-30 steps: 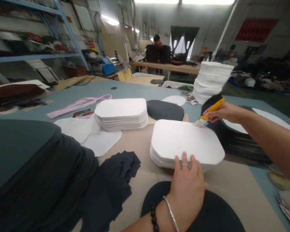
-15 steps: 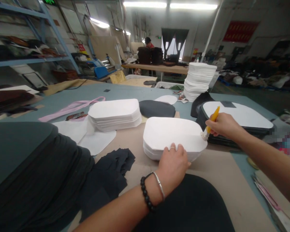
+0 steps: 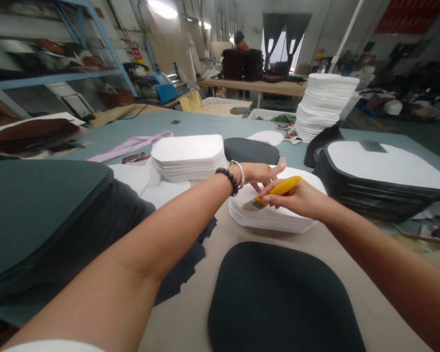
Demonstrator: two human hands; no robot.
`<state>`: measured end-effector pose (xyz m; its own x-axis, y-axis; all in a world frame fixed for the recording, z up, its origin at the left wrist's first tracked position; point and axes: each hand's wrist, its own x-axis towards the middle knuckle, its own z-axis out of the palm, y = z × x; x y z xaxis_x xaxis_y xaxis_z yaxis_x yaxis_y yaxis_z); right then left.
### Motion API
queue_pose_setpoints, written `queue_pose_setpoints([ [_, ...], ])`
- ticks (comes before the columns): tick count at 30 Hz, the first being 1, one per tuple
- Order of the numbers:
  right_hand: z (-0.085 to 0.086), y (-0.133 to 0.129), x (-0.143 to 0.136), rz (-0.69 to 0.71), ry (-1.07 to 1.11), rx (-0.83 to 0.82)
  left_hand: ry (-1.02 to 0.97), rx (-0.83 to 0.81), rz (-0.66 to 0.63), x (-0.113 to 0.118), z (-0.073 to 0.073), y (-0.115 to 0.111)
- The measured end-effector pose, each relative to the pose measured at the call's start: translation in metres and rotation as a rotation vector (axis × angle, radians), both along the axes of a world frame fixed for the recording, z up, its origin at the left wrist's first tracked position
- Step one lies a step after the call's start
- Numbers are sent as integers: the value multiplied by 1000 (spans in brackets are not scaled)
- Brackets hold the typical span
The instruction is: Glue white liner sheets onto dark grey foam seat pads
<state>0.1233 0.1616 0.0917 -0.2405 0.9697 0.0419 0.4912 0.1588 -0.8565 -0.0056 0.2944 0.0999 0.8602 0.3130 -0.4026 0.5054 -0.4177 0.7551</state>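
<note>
My right hand grips a paintbrush with a yellow handle. Its bristles touch the near left edge of a stack of white rounded sheets. Across the top of that stack reaches my left hand, fingers stretched out toward the far side and partly hidden behind the right hand. In front of the stack, a dark rounded panel lies flat on brown paper. A second white stack stands to the left, beyond my left forearm.
A tall pile of dark panels is at the left. On the right, a dark stack carries a white sheet on top. White pieces rise in a tall pile farther back. A person is at a distant table.
The brush has moved from the stack's right edge to its near left edge. My left hand has shifted from the near edge to the far side, its fingers now stretched. The view has tilted down.
</note>
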Motion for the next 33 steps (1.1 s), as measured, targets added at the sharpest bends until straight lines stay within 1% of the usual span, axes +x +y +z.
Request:
queue_pose_setpoints([
  [2, 0, -9, 27, -31, -35, -72, 13, 38, 15, 2, -1, -5],
  [4, 3, -28, 66, -130, -95, -117, 10, 154, -27, 4, -3, -12],
  [6, 7, -51, 108, -270, -164, -101, 3, 393, -142, 7, -6, -20],
  [8, 11, -70, 144, -366, -208, -78, 19, 658, -241, 10, -10, -29],
  [9, 14, -75, 157, -392, -213, -73, 33, 756, -255, 11, -13, -34],
  [11, 21, -76, 173, -427, -201, -71, 50, 857, -235, 14, -17, -42],
  [13, 29, -63, 173, -496, -184, -33, 34, 885, -223, 15, -19, -45],
  [16, 35, -30, 154, -677, -242, 84, 23, 888, -237, 15, -21, -44],
  [18, 33, -10, 139, -750, -305, 136, 27, 891, -235, 15, -21, -43],
  [19, 29, -4, 132, -768, -351, 146, 30, 893, -231, 15, -21, -44],
  [21, 20, -4, 123, -791, -442, 149, 39, 900, -221, 14, -20, -46],
  [22, 15, -10, 120, -801, -494, 146, 45, 901, -216, 14, -19, -48],
  [24, 5, -33, 114, -816, -567, 147, 63, 896, -202, 17, -16, -51],
  [27, -7, -84, 101, -799, -517, 152, 94, 868, -187, 33, -8, -52],
  [30, -10, -134, 83, -803, -404, 171, 78, 853, -137, 64, -3, -54],
  [33, -7, -172, 70, -875, -438, 249, -4, 836, -29, 101, -7, -62],
])
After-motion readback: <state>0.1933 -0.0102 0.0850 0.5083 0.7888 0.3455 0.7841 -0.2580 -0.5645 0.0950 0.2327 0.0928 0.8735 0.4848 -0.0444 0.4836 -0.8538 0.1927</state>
